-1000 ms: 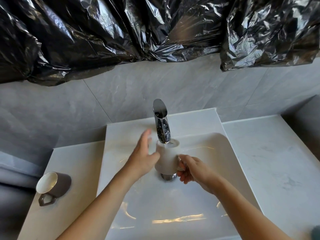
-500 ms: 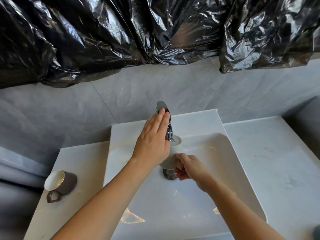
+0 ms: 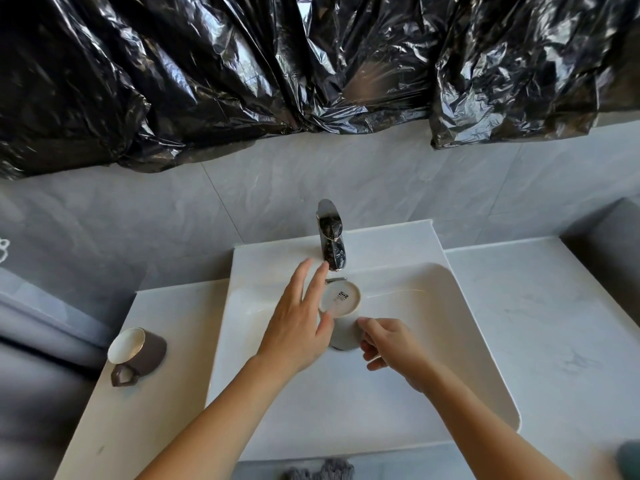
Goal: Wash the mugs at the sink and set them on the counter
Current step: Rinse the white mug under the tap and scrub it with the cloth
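Mid-wash: upside-down grey ceramic mug [image 3: 341, 311] pinched in right hand [image 3: 391, 346], left hand [image 3: 298, 327] spread beside it; next probably onto white marble tabletop [image 3: 540, 317].

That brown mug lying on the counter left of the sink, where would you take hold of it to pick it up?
Judging from its pose, take the handle. The brown mug lies on its side on the counter, its mouth facing up and left and its angular handle pointing toward the person. A grip coming from the near side could probably close round that loop; the left hand is the nearer one.
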The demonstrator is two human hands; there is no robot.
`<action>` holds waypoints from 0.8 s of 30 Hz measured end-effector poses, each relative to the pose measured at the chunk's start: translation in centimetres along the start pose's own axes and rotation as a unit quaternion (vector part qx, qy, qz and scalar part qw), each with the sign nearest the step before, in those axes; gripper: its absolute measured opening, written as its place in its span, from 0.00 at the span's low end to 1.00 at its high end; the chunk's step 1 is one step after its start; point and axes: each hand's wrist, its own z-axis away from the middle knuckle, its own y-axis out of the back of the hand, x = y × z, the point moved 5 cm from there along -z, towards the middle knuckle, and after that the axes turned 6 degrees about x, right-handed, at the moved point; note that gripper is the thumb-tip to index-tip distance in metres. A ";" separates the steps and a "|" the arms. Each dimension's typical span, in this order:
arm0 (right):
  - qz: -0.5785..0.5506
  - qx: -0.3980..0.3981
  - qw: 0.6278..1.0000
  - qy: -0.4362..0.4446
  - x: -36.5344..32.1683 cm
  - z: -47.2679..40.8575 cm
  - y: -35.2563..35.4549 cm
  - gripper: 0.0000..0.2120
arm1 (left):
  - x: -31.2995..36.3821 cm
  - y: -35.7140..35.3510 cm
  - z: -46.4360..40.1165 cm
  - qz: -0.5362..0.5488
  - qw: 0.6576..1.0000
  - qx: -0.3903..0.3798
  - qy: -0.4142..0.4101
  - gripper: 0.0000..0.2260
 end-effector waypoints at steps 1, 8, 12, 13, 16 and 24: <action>0.023 0.002 1.000 0.009 0.6 0.2 0.0 0.20 | -0.4 -0.4 1.0 0.023 0.999 -0.024 0.020 0.31; 0.179 0.035 0.980 0.076 3.3 1.4 -0.3 0.24 | -2.4 -3.7 4.9 0.094 0.973 -0.179 0.108 0.40; 0.203 0.099 0.963 0.148 3.9 2.3 -0.5 0.22 | -2.2 -4.7 5.0 0.027 0.983 -0.153 0.096 0.44; 0.200 0.121 0.959 0.162 4.3 2.5 -0.5 0.21 | -2.2 -5.0 5.1 0.018 0.987 -0.138 0.082 0.43; 0.183 0.168 0.950 0.189 5.7 3.0 -0.5 0.16 | -2.1 -6.0 6.0 0.018 0.998 -0.057 0.031 0.39; 0.211 0.178 0.926 0.258 6.3 3.1 -1.0 0.14 | -3.3 -8.0 8.7 0.042 0.992 0.117 -0.016 0.39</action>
